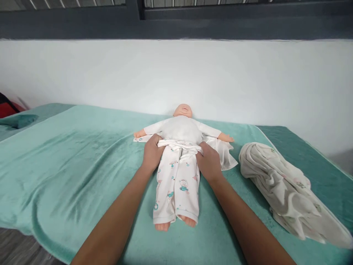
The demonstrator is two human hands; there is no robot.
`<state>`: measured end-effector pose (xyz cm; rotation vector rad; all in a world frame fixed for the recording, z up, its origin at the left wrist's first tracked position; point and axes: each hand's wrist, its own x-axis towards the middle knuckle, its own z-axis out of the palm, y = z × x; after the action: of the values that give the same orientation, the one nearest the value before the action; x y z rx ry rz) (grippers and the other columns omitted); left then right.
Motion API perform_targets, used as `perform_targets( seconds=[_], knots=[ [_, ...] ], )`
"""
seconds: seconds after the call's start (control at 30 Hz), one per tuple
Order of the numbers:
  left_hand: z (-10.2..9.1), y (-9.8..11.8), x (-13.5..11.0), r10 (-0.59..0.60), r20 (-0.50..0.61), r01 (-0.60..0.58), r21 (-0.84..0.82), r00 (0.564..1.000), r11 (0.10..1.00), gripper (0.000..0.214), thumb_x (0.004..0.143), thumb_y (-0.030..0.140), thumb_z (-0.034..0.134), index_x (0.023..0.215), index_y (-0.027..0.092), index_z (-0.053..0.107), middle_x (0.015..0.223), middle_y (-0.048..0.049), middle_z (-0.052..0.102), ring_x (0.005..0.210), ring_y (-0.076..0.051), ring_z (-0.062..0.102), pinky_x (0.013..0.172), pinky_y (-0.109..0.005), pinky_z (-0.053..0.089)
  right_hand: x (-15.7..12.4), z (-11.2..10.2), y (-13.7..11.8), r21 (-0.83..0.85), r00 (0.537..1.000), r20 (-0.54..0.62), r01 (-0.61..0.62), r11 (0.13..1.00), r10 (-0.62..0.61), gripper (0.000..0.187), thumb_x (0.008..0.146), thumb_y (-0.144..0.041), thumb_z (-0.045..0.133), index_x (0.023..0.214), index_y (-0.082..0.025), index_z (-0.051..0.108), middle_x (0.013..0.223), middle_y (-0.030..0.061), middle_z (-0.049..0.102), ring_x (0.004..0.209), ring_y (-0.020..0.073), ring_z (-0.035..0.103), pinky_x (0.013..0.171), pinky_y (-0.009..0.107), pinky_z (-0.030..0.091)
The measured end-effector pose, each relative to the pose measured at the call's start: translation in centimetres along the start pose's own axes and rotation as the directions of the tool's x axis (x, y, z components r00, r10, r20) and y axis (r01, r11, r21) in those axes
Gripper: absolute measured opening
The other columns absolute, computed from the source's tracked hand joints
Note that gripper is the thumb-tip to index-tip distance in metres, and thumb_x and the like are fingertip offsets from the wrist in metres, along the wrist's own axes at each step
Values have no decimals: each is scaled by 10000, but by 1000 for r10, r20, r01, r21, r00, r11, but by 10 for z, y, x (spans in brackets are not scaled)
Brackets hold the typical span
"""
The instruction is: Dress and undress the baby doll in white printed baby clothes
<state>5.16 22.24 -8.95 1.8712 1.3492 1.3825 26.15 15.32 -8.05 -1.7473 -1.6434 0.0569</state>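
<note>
A baby doll lies on its back, head toward the wall, arms spread and feet toward me. White printed baby pants cover its legs, and its bare feet poke out of the cuffs. My left hand grips the waistband at the doll's hip on the left. On the opposite side, my right hand is closed on the same waistband. Above the band, a plain white bulging torso shows. A white baby top lies spread out under the doll, visible at both sides.
A green plush blanket covers the surface under the doll. To the right lies a crumpled white cloth bundle with a small print. Behind stands a white wall below a dark window frame. Something red sits at far left.
</note>
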Motion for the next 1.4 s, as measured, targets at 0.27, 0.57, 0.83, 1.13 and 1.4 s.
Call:
perform_targets(
  seconds=[0.27,0.57,0.83,1.13,1.4],
  knots=[
    [-19,2,-11,-168,339,229,-150,926,962,212,825,405,610,850,215,519,766,40,483,729,-143,457,658,-255,368,4,-21,24,358,931,364,-128,925,-12,215,855,-437,565,850,-223,571,786,-22,602,746,178,529,694,296,408],
    [-34,2,-20,-57,447,129,-132,893,983,430,739,512,753,702,198,462,781,31,439,723,-135,436,644,-255,350,-5,-37,10,245,930,341,51,968,-136,392,794,-449,658,572,-236,416,572,-50,436,637,166,466,766,347,421],
    [-22,4,-27,-104,196,124,-90,975,988,411,762,411,694,606,206,374,609,53,345,618,-116,333,569,-257,264,-17,-24,7,299,986,78,-161,940,144,221,729,-309,564,588,-235,411,531,-58,346,574,135,348,551,283,262],
    [-33,11,-53,-107,298,146,-115,949,982,292,807,473,678,880,212,570,823,27,556,745,-149,482,673,-264,386,-35,-30,6,442,959,279,-179,879,54,185,794,-397,595,780,-215,569,737,-32,571,736,167,509,679,284,390],
    [-55,16,-96,25,374,7,-85,927,996,303,823,471,669,880,210,526,933,-11,565,880,-185,527,791,-294,436,-82,-45,-7,452,939,344,-135,882,-32,297,797,-474,669,738,-195,585,755,-25,561,759,155,496,697,283,392]
  ],
)
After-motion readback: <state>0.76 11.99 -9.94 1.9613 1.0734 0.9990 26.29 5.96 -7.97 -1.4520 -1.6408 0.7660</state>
